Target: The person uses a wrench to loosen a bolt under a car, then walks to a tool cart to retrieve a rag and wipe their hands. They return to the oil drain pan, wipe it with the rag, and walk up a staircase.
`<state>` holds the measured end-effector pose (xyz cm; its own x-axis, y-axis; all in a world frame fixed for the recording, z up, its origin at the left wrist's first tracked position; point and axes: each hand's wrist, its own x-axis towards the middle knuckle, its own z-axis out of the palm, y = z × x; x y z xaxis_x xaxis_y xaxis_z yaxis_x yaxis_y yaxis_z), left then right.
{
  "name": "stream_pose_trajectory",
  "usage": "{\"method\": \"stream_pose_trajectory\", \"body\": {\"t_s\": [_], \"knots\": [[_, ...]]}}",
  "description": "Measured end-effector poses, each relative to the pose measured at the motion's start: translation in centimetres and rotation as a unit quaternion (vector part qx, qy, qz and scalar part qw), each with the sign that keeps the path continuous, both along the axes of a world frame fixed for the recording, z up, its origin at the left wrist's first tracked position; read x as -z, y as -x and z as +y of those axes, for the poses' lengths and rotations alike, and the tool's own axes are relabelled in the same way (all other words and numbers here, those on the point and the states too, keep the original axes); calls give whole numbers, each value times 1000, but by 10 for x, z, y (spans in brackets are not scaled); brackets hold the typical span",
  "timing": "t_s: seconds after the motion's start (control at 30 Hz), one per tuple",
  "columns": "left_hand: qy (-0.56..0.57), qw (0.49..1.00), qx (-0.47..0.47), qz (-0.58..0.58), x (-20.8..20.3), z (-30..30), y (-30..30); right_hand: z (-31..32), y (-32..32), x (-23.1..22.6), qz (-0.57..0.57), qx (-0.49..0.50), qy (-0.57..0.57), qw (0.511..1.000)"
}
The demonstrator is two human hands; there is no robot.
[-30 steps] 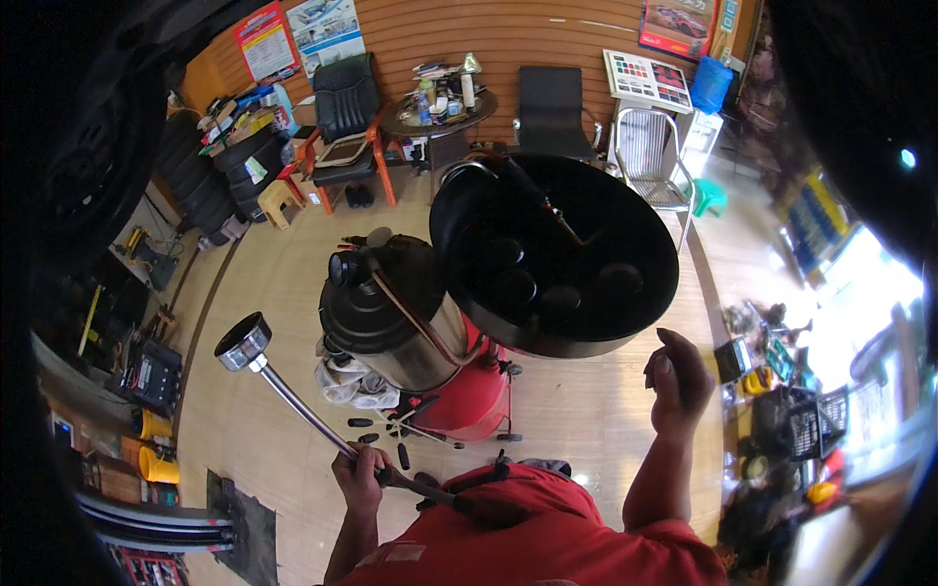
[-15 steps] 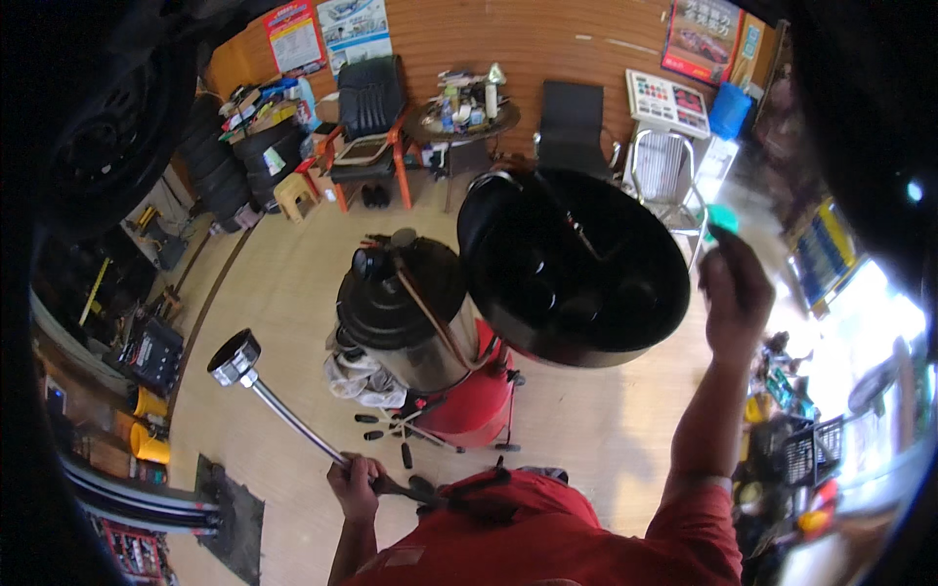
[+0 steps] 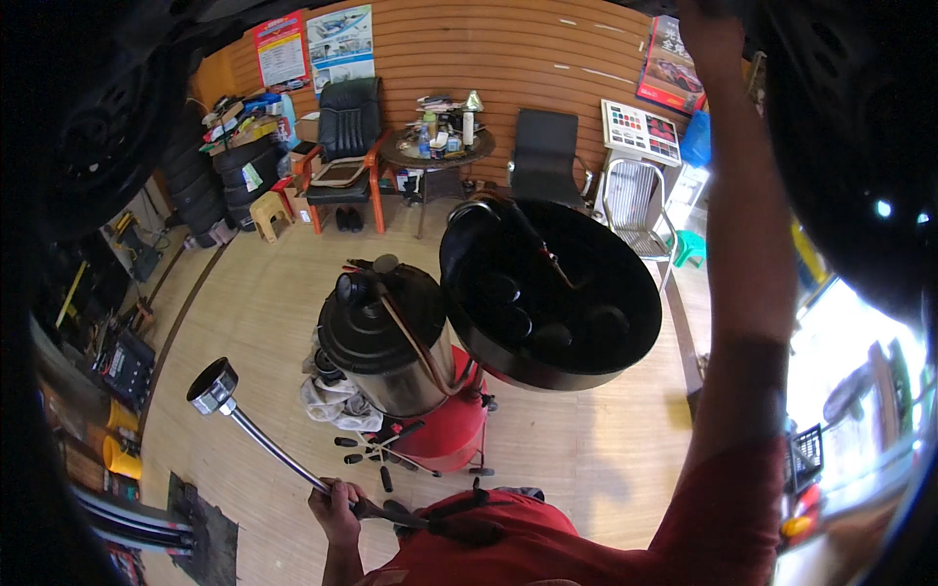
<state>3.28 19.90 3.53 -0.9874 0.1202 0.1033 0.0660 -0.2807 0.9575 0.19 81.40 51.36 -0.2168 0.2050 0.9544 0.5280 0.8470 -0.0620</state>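
Spreading below, a pale wood-grained floor [image 3: 264,293] meets a ribbed brown wall [image 3: 449,59]. The left hand [image 3: 339,498] wraps round a shiny chrome rod with a cup-shaped head [image 3: 271,439], left of a black-lidded steel canister [image 3: 379,330]. I can't tell the raised right hand's [image 3: 713,34] grip; its fingers are in shadow. A wide black pan [image 3: 547,375] blocks some floor.

red-and-white poster [image 3: 281,51] and blue-and-white poster [image 3: 341,47] are hanging up behind the black armchair [image 3: 348,122], a red poster [image 3: 670,66] is showing big characters way off to its right, small print's just blurring out
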Motion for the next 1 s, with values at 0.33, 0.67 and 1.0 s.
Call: {"method": "stream_pose_trajectory", "body": {"t_s": [0.33, 0.67, 1.0], "knots": [[7, 999, -41, -5, 5, -12, 2, -34, 24, -61, 179, -396, 250, 865], [-20, 999, -22, -18, 4, -7, 5, -53, 24, -58, 220, -425, 293, 828], [3, 1000, -8, 11, 3, -1, 5, -43, 30, -60, 176, -617, 363, 675]]}}
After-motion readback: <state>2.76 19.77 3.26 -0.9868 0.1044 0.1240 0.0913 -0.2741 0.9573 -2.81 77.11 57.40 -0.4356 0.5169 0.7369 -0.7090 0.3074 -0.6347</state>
